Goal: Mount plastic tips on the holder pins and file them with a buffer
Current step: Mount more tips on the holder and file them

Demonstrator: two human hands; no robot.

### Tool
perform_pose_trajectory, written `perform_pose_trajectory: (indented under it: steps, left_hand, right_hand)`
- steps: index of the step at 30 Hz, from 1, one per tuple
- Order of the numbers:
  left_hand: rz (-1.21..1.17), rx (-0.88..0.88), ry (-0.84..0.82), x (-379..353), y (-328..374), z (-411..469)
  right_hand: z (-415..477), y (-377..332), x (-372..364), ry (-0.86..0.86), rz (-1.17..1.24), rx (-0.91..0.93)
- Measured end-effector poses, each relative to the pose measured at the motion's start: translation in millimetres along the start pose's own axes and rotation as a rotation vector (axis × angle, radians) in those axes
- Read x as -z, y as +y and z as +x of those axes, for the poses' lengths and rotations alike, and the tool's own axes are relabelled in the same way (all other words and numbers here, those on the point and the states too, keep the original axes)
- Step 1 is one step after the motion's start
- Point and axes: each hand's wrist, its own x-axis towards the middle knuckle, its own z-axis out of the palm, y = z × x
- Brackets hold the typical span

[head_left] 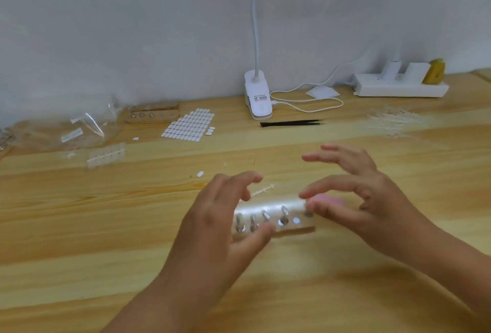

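Two hands low over the bench [79, 226], head view. Left hand [220, 215] is curled round the left end of the holder [292, 209], thumb on its front face and fingers [249, 178] arched over the top. Right hand [372, 199] sits at the holder's right end, upper fingers spread and nearly straight. A pink block [330, 199] shows between its thumb and forefinger; motion blur, cannot tell if it is pinched. Holder lies mid-bench, long side facing the camera, glary and pale. A row of upright metal pins [284, 215] stands in round holes, with two holes bare at the right. A thin clear sprue [263, 189] lies just behind it.

Bench is light wood with strong grain, set against a plain white wall. Far side holds a white clip lamp [257, 98] with a gooseneck and looped cable, and black tweezers [292, 123] near it. Also there: a sheet of white oval stickers [188, 125], a second wooden holder [151, 116], crinkled clear bags [79, 125], a clear ridged strip [106, 155], a white power strip [398, 89] and a pile of clear sprues [393, 122].
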Motion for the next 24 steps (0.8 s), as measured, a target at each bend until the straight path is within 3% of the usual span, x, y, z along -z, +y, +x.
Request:
perform_pose_trajectory:
  steps: [4,6,12,16,20,24]
  left_hand:
    - [0.161,0.001,-0.248,9.0,-23.7,5.8]
    - [0.179,-0.052,-0.292,7.9,-29.0,7.9]
    - [0.06,-0.07,-0.238,3.4,-31.9,16.5]
    - [0.084,-0.143,-0.24,7.3,-32.2,23.4]
    - [0.068,-0.248,-0.211,8.7,-22.2,42.0]
    - [0.029,-0.265,-0.132,-7.3,-1.1,77.4]
  right_hand:
    - [-5.5,19.8,-16.1,-0.056,-0.035,0.01]
    - [-7.4,24.0,-17.4,-0.027,-0.003,0.018]
    - [-14.1,28.9,-9.1,-0.072,-0.062,0.028]
    - [-11.7,29.3,-6.1,-0.156,-0.348,0.136]
    - [-3.3,22.6,5.7,-0.031,-0.358,0.191]
    - [-1.1,30.6,55.8,0.06,-0.351,0.114]
